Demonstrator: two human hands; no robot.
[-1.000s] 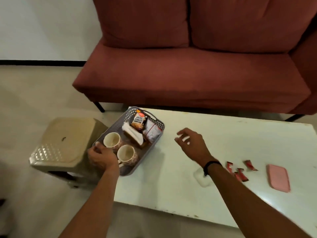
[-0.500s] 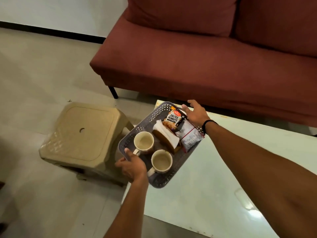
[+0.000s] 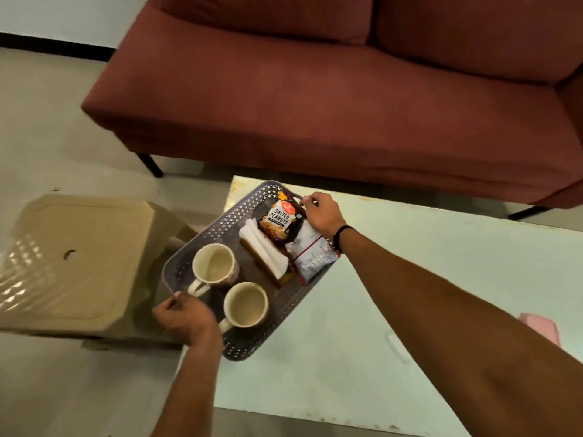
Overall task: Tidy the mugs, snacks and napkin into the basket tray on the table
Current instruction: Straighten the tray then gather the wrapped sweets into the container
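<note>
A stool stands left of the table. The left hand clamps the tray at its near end; two mugs, napkin and snacks lie inside. The right hand grips the far end.

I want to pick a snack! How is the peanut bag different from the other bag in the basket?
The peanut bag is orange with "Salted Peanuts" printed large; the other bag is pale with red edges and small, unreadable print. The peanut bag sits nearer the far end of the basket tray; the other bag lies along its right side. Both rest inside, beside the right hand.
</note>
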